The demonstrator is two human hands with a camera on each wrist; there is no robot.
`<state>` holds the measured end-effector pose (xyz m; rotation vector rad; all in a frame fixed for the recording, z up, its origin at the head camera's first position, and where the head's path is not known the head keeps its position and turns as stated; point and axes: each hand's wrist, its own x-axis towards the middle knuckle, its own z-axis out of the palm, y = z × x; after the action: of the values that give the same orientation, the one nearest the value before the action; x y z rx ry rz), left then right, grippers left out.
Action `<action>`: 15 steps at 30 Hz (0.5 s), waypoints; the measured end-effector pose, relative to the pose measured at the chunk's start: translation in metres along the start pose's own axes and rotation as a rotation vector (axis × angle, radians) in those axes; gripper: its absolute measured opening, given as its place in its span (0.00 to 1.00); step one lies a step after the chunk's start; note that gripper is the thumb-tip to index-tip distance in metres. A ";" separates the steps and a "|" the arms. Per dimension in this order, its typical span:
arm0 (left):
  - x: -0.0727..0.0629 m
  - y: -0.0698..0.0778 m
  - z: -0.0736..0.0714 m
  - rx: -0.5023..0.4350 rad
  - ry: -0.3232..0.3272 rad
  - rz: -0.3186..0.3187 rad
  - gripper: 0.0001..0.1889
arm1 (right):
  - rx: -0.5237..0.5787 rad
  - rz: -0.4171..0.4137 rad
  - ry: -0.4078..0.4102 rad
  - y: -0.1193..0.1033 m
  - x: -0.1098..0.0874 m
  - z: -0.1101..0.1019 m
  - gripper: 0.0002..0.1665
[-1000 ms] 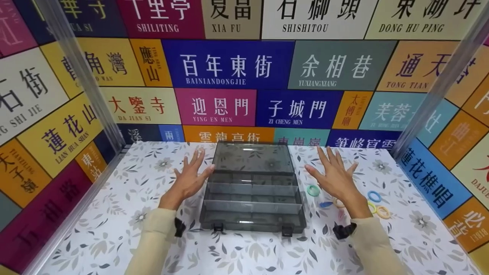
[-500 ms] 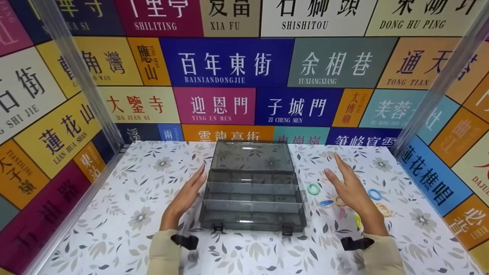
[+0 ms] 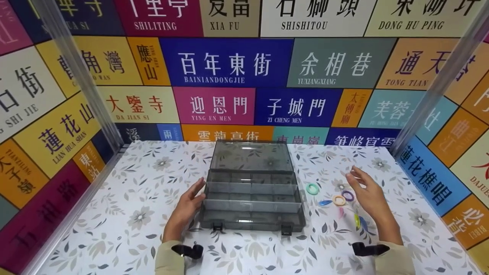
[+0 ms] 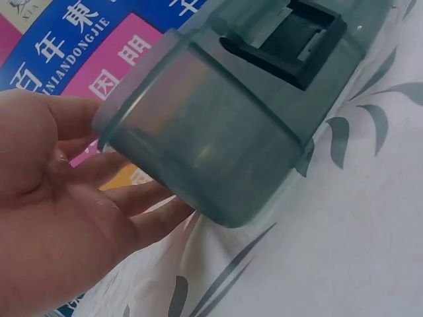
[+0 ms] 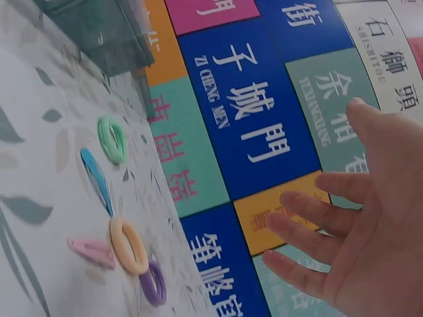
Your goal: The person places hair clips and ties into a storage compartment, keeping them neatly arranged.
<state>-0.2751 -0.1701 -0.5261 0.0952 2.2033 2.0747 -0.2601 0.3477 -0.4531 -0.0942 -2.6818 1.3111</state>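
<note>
Holds the left hand (image 3: 184, 208), fingers loosely straight and empty, against or just beside the left wall of the grey compartment box (image 3: 252, 225), and, past scattered hair ties (image 3: 312, 188) and clips (image 3: 325, 203), the right hand (image 3: 369, 198), fingers relaxed, gripping nothing.

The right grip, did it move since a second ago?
Yes. In the head view, the right grip moved rightward and down the picture, farther from the green ring, which stayed about where it was.
</note>
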 end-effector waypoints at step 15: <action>-0.015 -0.006 -0.015 -0.004 -0.139 -0.057 0.33 | -0.035 0.195 0.097 0.046 -0.006 -0.033 0.53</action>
<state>-0.2616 -0.1869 -0.5303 0.1686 2.0964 1.9790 -0.2489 0.4006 -0.4703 -0.4227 -2.6683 1.2748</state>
